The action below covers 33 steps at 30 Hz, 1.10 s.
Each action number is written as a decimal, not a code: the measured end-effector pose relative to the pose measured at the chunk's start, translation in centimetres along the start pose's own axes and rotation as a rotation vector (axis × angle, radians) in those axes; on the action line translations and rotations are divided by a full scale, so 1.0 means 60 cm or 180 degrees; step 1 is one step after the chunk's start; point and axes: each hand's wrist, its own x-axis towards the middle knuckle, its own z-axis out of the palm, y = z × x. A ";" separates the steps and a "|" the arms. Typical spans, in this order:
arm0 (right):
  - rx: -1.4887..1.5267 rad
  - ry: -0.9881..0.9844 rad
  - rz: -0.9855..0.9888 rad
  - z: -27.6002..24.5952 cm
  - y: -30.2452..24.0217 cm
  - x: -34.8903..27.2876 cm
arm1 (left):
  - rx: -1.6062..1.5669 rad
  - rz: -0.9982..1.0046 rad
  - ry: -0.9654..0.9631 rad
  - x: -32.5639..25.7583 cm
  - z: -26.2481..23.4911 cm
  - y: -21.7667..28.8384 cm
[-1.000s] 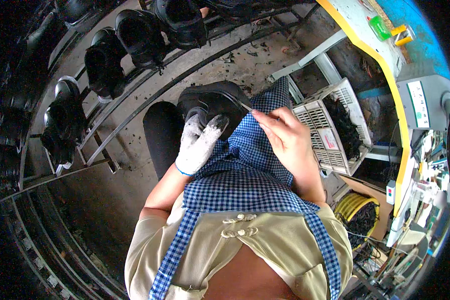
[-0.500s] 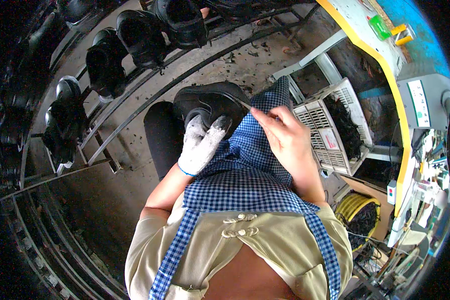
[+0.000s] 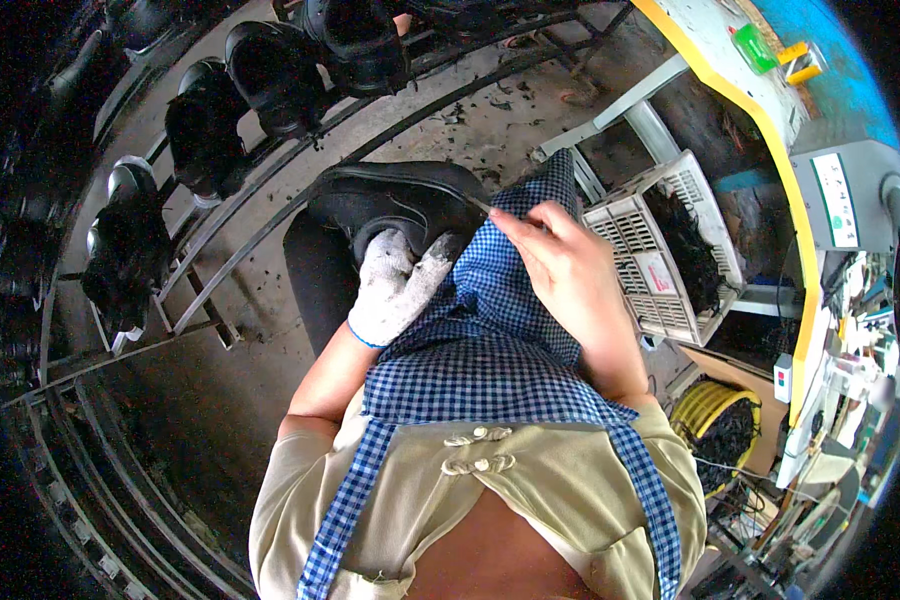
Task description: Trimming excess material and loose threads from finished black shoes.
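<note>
A black shoe lies across my lap, its sole edge facing away from me. My left hand, in a white knitted glove with dark smudges at the thumb, grips the shoe with the fingers inside its opening. Bare, my right hand pinches a thin, narrow tool. That tool's tip meets the shoe's right end, along the edge of the sole. Its exact kind cannot be made out, since my fingers cover most of it.
Black shoes stand on a metal rack at the far left. To my right are a white plastic crate of black scraps, a yellow round basket of more scraps, and a yellow-edged workbench. Scraps litter the floor.
The shoe has shifted a little to the left and turned slightly in my left hand. My right hand has followed it left with the tool still at its edge.
</note>
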 end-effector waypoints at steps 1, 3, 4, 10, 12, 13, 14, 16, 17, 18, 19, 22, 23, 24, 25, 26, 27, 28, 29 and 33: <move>-0.0002 0.0002 0.0003 0.003 -0.002 0.004 | -0.0001 0.0002 -0.0003 0.000 0.003 0.001; 0.0067 -0.0039 0.0073 0.010 -0.007 0.012 | 0.0010 0.0536 0.0018 -0.003 0.010 0.002; 0.0075 -0.0042 0.0066 0.011 -0.005 0.015 | 0.0046 0.0035 -0.0346 -0.015 0.029 -0.032; 0.1280 0.0503 0.0388 0.050 0.055 0.026 | -0.0817 0.0223 -0.0233 -0.001 0.020 0.010; 0.1671 0.0289 0.0635 0.067 0.080 0.012 | -0.0557 0.0213 -0.0392 0.001 0.007 0.015; 0.2060 0.0072 0.0880 0.070 0.087 0.005 | -0.0297 0.0202 -0.0548 0.000 0.003 0.015; 0.2190 -0.0021 0.0921 0.069 0.087 0.002 | -0.0291 0.0197 -0.0548 -0.002 0.004 0.008; 0.2473 -0.0284 0.1223 0.063 0.088 -0.003 | -0.1170 -0.0174 -0.0755 -0.009 0.013 -0.012; 0.2739 -0.0549 0.1527 0.059 0.089 -0.005 | -0.1170 -0.0175 -0.0757 -0.011 0.015 -0.012; 0.2740 -0.0548 0.1530 0.055 0.089 -0.006 | -0.1792 -0.0300 -0.0865 -0.013 0.018 -0.012; 0.2903 -0.0814 0.1610 0.050 0.090 -0.008 | -0.2415 -0.0426 -0.0968 -0.014 0.021 -0.012; 0.3361 -0.0967 0.1351 0.066 0.091 -0.018 | -0.0235 0.0800 -0.0945 -0.017 0.036 -0.053; 0.3649 -0.0865 0.1000 0.072 0.085 -0.016 | -0.0232 0.0793 -0.0947 -0.016 0.037 -0.051; 0.3768 -0.1095 0.0871 0.067 0.082 -0.012 | -0.0090 0.0938 -0.0792 -0.016 0.038 -0.048; 0.3776 -0.1101 0.0874 0.069 0.075 -0.011 | 0.0052 0.1081 -0.0636 -0.015 0.038 -0.045; 0.3958 -0.0921 0.0933 0.072 0.069 -0.011 | 0.0048 0.1086 -0.0646 -0.011 0.035 -0.040; 0.4137 -0.0739 0.0991 0.075 0.063 -0.012 | 0.0179 0.1218 -0.0652 -0.007 0.031 -0.034; 0.4133 -0.0732 0.0997 0.077 0.058 -0.013 | 0.0311 0.1349 -0.0655 -0.003 0.026 -0.027; 0.4317 -0.0643 0.1364 0.079 0.052 -0.014 | 0.0334 0.1347 -0.0646 -0.005 0.019 -0.020; 0.4894 -0.0273 0.2195 0.084 0.044 -0.025 | 0.0876 0.1581 -0.0761 0.001 -0.037 0.004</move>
